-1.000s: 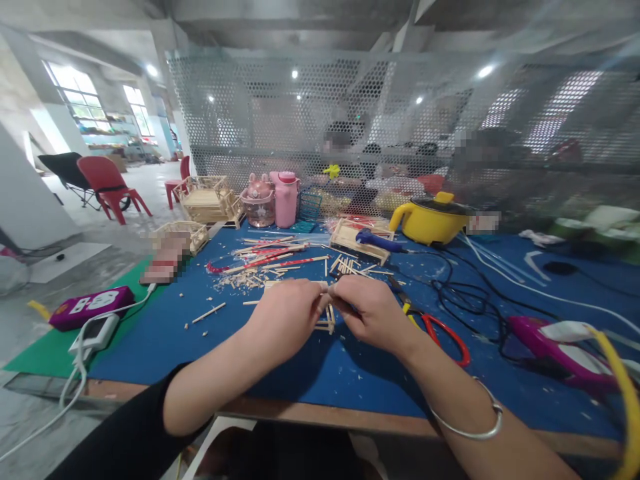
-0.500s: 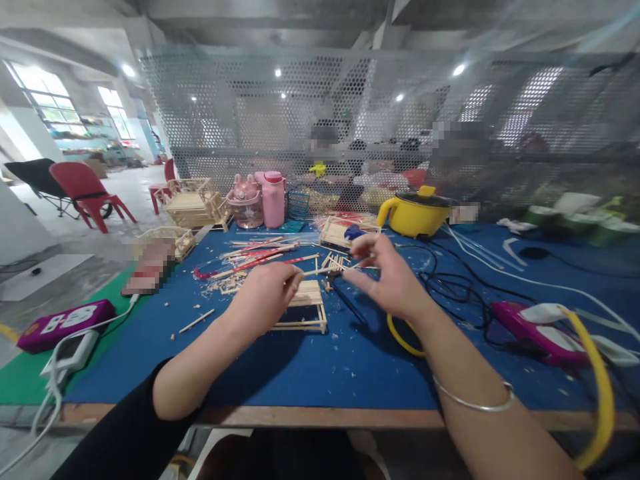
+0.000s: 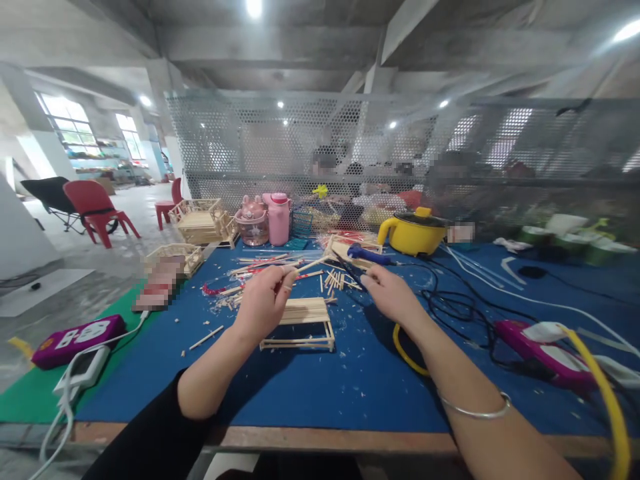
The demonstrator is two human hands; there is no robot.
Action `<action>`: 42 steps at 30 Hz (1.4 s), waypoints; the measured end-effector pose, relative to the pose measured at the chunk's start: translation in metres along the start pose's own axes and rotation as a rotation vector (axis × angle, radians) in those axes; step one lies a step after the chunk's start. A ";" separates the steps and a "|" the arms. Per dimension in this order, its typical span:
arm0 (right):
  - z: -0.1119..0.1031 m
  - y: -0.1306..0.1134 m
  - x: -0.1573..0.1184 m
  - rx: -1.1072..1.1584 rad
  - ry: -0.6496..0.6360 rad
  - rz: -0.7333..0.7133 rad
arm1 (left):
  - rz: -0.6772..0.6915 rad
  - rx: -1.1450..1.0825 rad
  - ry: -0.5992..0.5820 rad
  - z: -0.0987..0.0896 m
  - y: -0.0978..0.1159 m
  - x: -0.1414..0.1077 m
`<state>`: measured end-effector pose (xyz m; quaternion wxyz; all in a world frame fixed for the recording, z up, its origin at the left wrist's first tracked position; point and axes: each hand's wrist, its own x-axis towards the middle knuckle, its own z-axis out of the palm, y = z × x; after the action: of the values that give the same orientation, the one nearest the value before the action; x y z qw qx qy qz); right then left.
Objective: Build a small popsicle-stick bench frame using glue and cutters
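Observation:
My left hand (image 3: 265, 300) is closed on a thin wooden stick (image 3: 311, 267), which points up and to the right. Dark pliers (image 3: 349, 262) are in my closed right hand (image 3: 393, 291); their far end is by the tip of the stick, and I cannot tell whether they touch. Below my left hand stands a small frame of wooden sticks (image 3: 306, 310) with a slatted top. Just beyond the pliers lies a blue glue gun (image 3: 370, 255). Short cut sticks (image 3: 336, 281) are scattered between my hands.
Larger stick models (image 3: 203, 223) stand at the back left, near a pink flask (image 3: 279, 223). A yellow pot (image 3: 417, 233) is at the back right. Black cables (image 3: 440, 293) and a purple power strip (image 3: 543, 343) lie to the right. A phone (image 3: 159, 283) is at left.
My right hand has gone from the stick's right end to the pliers, which were lower on the table and are now raised towards the stick. The view has tilted up.

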<state>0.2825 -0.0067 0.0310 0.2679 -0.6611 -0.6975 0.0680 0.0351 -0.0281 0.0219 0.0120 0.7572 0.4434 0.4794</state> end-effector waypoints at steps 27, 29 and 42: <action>0.003 -0.057 -0.052 1.412 -0.604 -0.349 | 0.239 -0.340 -0.405 -0.006 0.051 -0.013; -0.003 -0.054 -0.046 1.430 -0.491 -0.325 | 0.167 -0.391 -0.324 -0.006 0.046 -0.012; 0.025 -0.025 -0.026 0.351 -0.187 -0.400 | -0.322 -0.537 -0.091 0.000 0.023 0.000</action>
<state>0.2487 -0.0281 0.0139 0.3210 -0.4445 -0.8134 0.1942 0.0506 -0.0424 0.0321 0.3073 0.6677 0.4142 0.5368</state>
